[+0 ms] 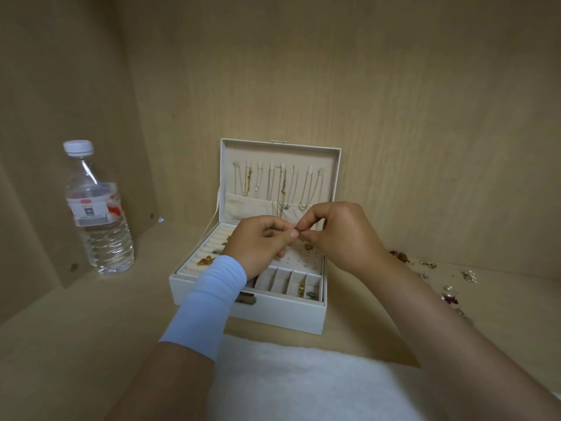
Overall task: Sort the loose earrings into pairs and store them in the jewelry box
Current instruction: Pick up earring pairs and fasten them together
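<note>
A white jewelry box (243, 312) stands open in the middle of the shelf, its lid upright with several necklaces hanging inside. My left hand (258, 241) and my right hand (337, 233) meet above the box's perforated earring panel (306, 259). Both pinch a tiny earring (298, 232) between fingertips; it is mostly hidden. A gold earring (308, 246) sits on the panel. More gold pieces lie in the ring rolls (205, 260) and in the front compartments (302, 289). Loose earrings (449, 287) are scattered on the shelf to the right.
A clear water bottle (98, 214) with a white cap stands at the left, near the cabinet's side wall. A white fluffy cloth (303, 384) lies in front of the box. Wooden walls close in behind and on the left.
</note>
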Demonstrator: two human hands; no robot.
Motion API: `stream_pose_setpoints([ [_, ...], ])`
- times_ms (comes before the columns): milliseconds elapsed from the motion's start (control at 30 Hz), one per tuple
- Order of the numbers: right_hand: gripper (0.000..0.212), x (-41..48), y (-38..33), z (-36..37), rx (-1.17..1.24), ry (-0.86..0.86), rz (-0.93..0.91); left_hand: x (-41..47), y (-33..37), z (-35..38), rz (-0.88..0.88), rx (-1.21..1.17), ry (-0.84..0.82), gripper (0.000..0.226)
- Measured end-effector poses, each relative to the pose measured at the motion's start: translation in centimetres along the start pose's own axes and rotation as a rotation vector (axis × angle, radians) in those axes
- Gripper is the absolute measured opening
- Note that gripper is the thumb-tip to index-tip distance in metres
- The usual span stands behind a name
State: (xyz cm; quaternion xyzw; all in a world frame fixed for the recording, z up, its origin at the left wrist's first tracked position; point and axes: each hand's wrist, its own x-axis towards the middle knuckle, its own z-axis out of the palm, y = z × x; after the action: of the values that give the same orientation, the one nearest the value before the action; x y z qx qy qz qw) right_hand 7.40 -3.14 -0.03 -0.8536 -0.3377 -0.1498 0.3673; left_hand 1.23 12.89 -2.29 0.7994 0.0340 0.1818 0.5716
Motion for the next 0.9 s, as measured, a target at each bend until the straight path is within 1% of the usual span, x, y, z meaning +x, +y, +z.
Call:
stream_pose_setpoints([
  [67, 0.005, -0.1, 0.0, -0.1, 0.069, -0.023, -0.008, 0.0, 0.0, 0.0, -0.005, 0.005, 0.007, 0.005],
  [167, 0.006, -0.2, 0.0, -0.1, 0.200, -0.050, -0.007, -0.1, 0.2, 0.0, -0.023, -0.048, 0.009, 0.006],
  [267, 0.015, 0.0, 0.2, 0.0, 0.382, -0.038, 0.046, -0.3, 0.5, -0.2, -0.023, -0.107, 0.020, 0.010],
  [333, 0.019, 0.0, 0.2, 0.1, 0.452, -0.011, 0.085, -0.3, 0.7, -0.2, -0.024, -0.136, 0.022, 0.010],
  [400, 0.012, 0.0, 0.0, 0.0, 0.483, -0.006, 0.105, -0.3, 0.7, -0.4, -0.029, -0.156, 0.018, 0.009],
  [467, 0.007, -0.1, 0.0, -0.1, 0.501, -0.037, 0.130, -0.3, 0.5, -0.6, -0.024, -0.129, 0.007, 0.009],
  [533, 0.003, -0.1, 0.2, -0.2, 0.415, -0.101, 0.138, -0.2, 0.2, -0.8, -0.015, -0.077, 0.005, 0.009],
  [567, 0.002, -0.1, 0.4, -0.3, 0.315, -0.135, 0.128, -0.2, 0.1, -0.9, -0.019, -0.065, 0.014, 0.008],
  [667, 0.004, -0.3, 0.4, -0.4, -0.085, -0.213, 0.072, 0.1, -0.1, -1.3, -0.038, -0.044, 0.063, 0.005],
  [700, 0.005, -0.5, 0.1, -0.4, -0.168, -0.232, 0.058, 0.2, -0.1, -1.4, -0.034, -0.034, 0.073, 0.006],
  [767, 0.006, -0.7, -0.5, -0.3, -0.263, -0.246, 0.022, 0.2, -0.1, -1.4, -0.029, -0.030, 0.078, 0.009],
  [900, 0.006, -0.7, -1.1, 0.0, -0.378, -0.259, -0.029, 0.2, 0.1, -1.2, -0.021, -0.027, 0.054, 0.011],
])
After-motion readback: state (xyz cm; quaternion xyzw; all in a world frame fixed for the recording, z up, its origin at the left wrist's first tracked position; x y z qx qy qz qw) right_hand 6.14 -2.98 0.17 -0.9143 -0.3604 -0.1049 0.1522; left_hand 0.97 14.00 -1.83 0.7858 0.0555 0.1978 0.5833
